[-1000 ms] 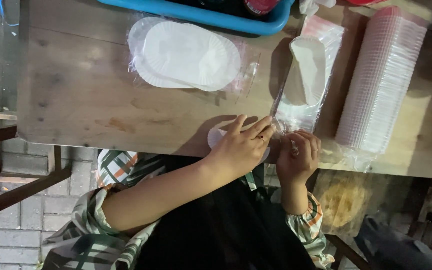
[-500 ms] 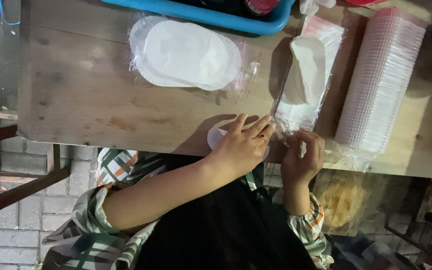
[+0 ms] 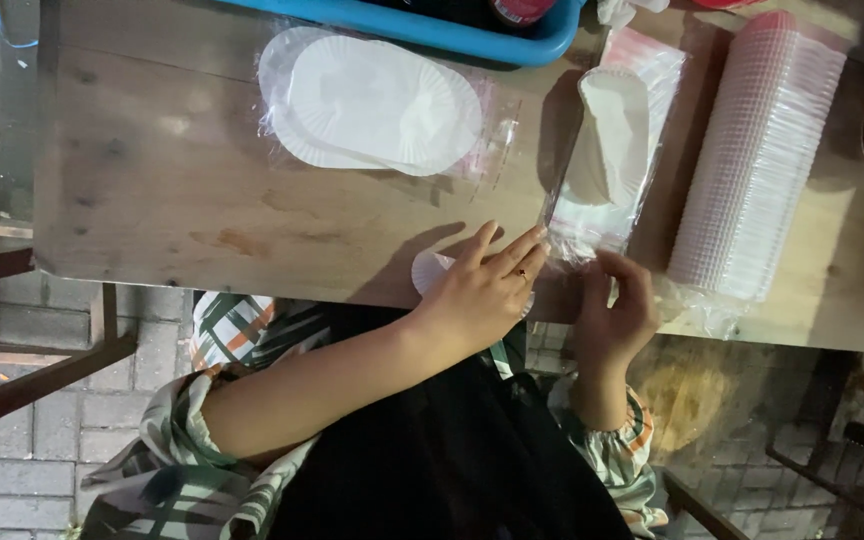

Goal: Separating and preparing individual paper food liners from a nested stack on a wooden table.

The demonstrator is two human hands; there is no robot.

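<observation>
My left hand (image 3: pixel 482 292) lies fingers-spread over a small white paper dish (image 3: pixel 426 270) at the near edge of the wooden table (image 3: pixel 172 190), pressing it down. Its fingertips reach the open end of a clear plastic bag (image 3: pixel 592 225) that holds a stack of white oval paper trays (image 3: pixel 610 135). My right hand (image 3: pixel 620 312) is just right of it, with fingers curled on the loose plastic at the bag's mouth. A ring shows on one finger of my left hand.
A second clear bag of white oval paper plates (image 3: pixel 377 105) lies at the table's middle. A long sleeve of stacked clear plastic cups (image 3: pixel 752 160) lies at the right. A blue bin (image 3: pixel 422 30) stands along the far edge. Wooden furniture (image 3: pixel 12 300) and a brick floor are on the left.
My right hand has shifted slightly down and right on the bag's mouth, its fingers more curled. My left hand stays over the small dish.
</observation>
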